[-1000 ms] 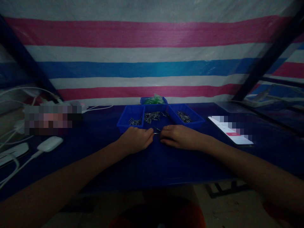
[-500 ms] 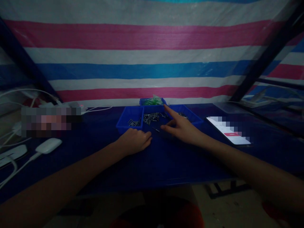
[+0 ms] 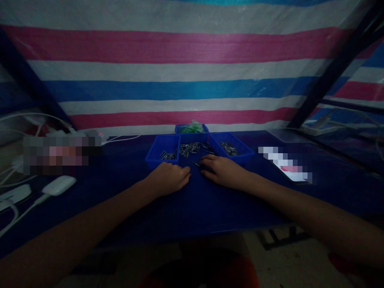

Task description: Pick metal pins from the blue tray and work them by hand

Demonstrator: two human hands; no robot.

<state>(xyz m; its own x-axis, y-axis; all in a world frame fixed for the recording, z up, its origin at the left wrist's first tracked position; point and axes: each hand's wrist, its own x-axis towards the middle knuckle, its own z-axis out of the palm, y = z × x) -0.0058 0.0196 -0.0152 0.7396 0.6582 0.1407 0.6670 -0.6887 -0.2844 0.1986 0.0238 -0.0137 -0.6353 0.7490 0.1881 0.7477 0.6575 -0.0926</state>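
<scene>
Room runs along the near tabletop (image 3: 198, 212), while blue bins (image 3: 196, 137) hem the far middle.

Blue bins (image 3: 159, 145) (image 3: 243, 150) (image 3: 194, 136): three; hands (image 3: 169, 178) (image 3: 223, 171): two; lit phone (image 3: 294, 175): one; metal pins (image 3: 189, 149): beyond counting

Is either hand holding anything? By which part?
Can't tell: the curled left hand may hide something; the right hand obscures any grip on the slim dark metal rod.
</scene>
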